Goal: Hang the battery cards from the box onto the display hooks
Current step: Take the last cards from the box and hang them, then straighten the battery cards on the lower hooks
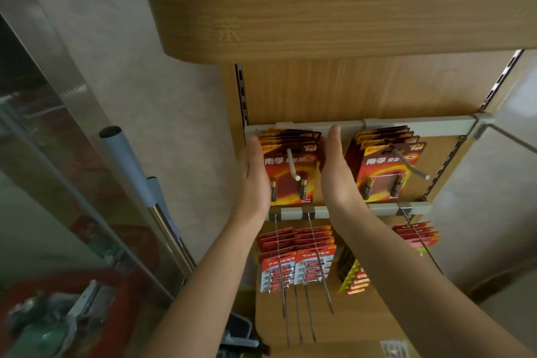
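On the upper rail (406,124) of the wooden display panel (348,87), two stacks of dark red battery cards are hanging; listed left to right with the rail as landmark. Far left of the rail, a grey-handled pole (128,166) is leaning against the pale wall (162,96); just under the rail's left end, the left hand (255,180) is lying flat with fingers straight, pressing against the left edge of the left card stack (290,166); that stack is hanging on a white hook (293,164) whose tip is showing in front of the foremost card; the right hand (337,171), likewise flat and unclenched, is pressing against the stack's right edge, so the cards are sitting squeezed between both palms; neither hand is curling around anything. Further right under the rail, the right card stack (389,168) is hanging on a second hook (412,166), untouched. Below the rail, a lower rail (386,208) is carrying long wire hooks (319,264) with red-and-white battery cards (296,261), a yellow pack group (353,279), and red cards (417,234) at far right. The box is out of sight.
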The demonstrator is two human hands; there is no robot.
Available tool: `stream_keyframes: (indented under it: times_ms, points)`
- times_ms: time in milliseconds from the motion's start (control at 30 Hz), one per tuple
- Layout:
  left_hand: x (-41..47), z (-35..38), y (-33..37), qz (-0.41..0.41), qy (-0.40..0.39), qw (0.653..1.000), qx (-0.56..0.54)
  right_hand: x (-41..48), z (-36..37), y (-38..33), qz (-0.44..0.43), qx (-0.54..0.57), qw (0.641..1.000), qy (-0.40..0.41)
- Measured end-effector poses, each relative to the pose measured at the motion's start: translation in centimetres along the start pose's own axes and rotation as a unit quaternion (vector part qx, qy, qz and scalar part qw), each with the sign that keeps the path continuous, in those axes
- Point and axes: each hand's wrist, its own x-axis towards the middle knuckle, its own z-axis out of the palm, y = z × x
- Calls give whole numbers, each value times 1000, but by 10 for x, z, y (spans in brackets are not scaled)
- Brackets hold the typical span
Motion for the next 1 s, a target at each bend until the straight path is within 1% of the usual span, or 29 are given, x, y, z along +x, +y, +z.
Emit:
stream_keyframes:
  times_ms: [100, 233, 367, 500, 567, 667, 767, 833, 933, 1000]
  points:
    - [0, 2, 0, 3, 1, 1000, -16, -1, 4, 6, -55, -30, 998, 5]
    - [0, 3, -2, -2, 7, 1000, -20, 2, 5, 13, -46, -8, 999, -20]
    - [0, 2, -8, 5, 9, 1000, -10, 1, 5, 26, -68, 7, 997, -37]
    - [-2, -1, -8, -13, 12, 1000, -7, -8, 2, 27, -79, 9, 996, -48]
    - [-8, -4, -7, -16, 10, 1000, -2, -12, -2, 30, -79, 10, 996, -47]
    - [-23, -14, -12, 5, 48, 998, 41, -24, -11, 40, -76, 8, 997, -18]
    - [-37, -29, -33, 15, 99, 992, 81, -46, -19, 55, -87, 30, 996, 15]
    - [-47, -38, -56, -3, 129, 987, 94, -62, -22, 71, -90, 31, 995, 22]
    - [-65, -49, -94, -39, 152, 978, 136, -77, -18, 102, -62, 4, 998, -3]
    - [-74, -52, -116, -62, 138, 974, 166, -78, -17, 122, -39, -37, 998, -24]
